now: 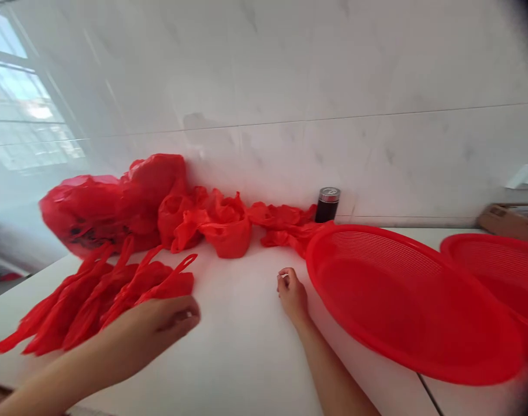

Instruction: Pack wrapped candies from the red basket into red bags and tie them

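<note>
Head camera view: a white table stands against a tiled wall, with red plastic bags over its left half and back edge. Toward the left edge, a row of red bags lies side by side, their handles pointing to the back; what they contain cannot be determined. Left hand is just beside the right end of this row, slightly blurred, fingers loosely curled, a small gap at the thumb, nothing seen in its hold; contact with the bags cannot be confirmed. Right hand is near the rim of a red basket, fingers half curled, no item visible in them. Larger puffed bags occupy the back left corner; a small bag sits to their right, and crumpled bags lie along the back edge beside a dark flask. A second basket is at the right edge. Progress, as judged from the layout: partway. The row is in order, whereas the bags by the back edge remain loose and unaligned; how many await handling cannot be established.
</note>
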